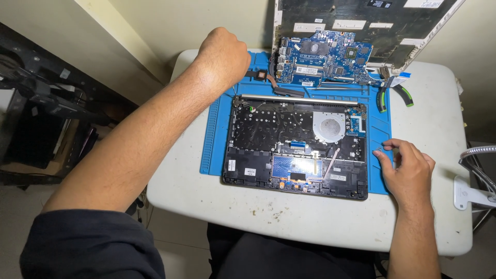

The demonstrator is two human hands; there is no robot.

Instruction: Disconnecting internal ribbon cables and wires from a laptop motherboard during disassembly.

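An opened black laptop base (294,147) lies on a blue work mat (217,129), its inner frame bare. A blue motherboard (323,62) rests at the mat's far edge, leaning toward the laptop lid (361,20) propped behind. My left hand (222,54) is fisted over the mat's far left corner, beside a small copper part (261,75) with a dark cable; what it grips is hidden. My right hand (405,168) rests on the mat's right edge, fingertips pinching at a tiny part (377,151) next to the laptop base.
Green-handled pliers (392,93) lie at the mat's far right. The white round table (310,217) carries everything. A black metal stand (46,93) is at the left, a flexible lamp arm (478,165) at the right edge.
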